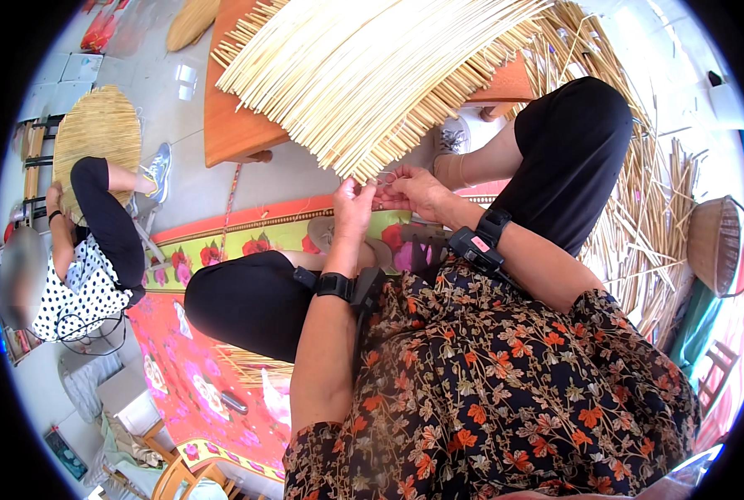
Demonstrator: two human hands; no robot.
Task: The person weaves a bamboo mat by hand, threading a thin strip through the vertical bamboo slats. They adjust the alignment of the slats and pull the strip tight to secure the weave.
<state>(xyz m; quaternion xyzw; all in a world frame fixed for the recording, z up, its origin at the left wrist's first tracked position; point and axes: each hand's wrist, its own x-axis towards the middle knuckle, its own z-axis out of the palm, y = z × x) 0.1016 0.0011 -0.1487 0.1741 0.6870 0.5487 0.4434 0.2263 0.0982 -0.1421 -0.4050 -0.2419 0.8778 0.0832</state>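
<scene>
A mat of pale straw-coloured stalks, laid side by side, covers an orange-brown wooden table in front of me. Its cut ends reach past the table's near edge. My left hand is closed, thumb and fingers pinching the stalk ends at the mat's nearest corner. Just right of it, touching or nearly so, my right hand has its fingers curled together at the same corner. What the right fingertips hold is too small to make out. Both wrists wear black strapped devices.
Loose stalks lie heaped on the floor at right, beside a wicker basket. A red floral floor mat spreads under my legs. At left a seated person has an oval woven mat. Another round mat lies far left.
</scene>
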